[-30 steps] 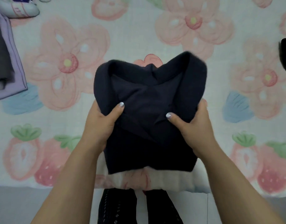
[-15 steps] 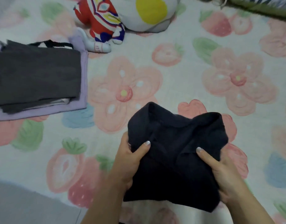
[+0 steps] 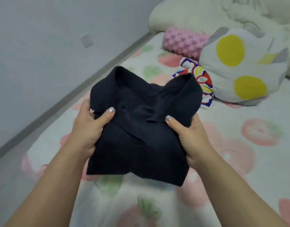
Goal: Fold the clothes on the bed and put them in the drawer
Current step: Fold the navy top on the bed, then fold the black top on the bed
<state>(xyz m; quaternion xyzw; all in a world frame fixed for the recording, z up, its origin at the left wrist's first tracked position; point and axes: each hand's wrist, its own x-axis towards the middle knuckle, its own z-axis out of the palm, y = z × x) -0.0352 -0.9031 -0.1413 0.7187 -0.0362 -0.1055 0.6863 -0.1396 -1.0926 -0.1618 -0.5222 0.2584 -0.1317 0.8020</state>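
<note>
A folded black garment [image 3: 141,131] is held at the frame's centre, above the strawberry-print bed [image 3: 239,161]. It is grasped at its sides by the left hand [image 3: 87,128] and the right hand [image 3: 191,136], with thumbs laid on top and fingers curled round the edges.

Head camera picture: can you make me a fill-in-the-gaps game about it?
1. The left hand and right hand hold the dark garment, thumbs on ____ of it.
2. The white pillow has big ____ spots.
3. The bumpy cushion is ____.
4. The sheet shows flowers and ____.
Missing words: top, yellow, pink, strawberries.
</note>
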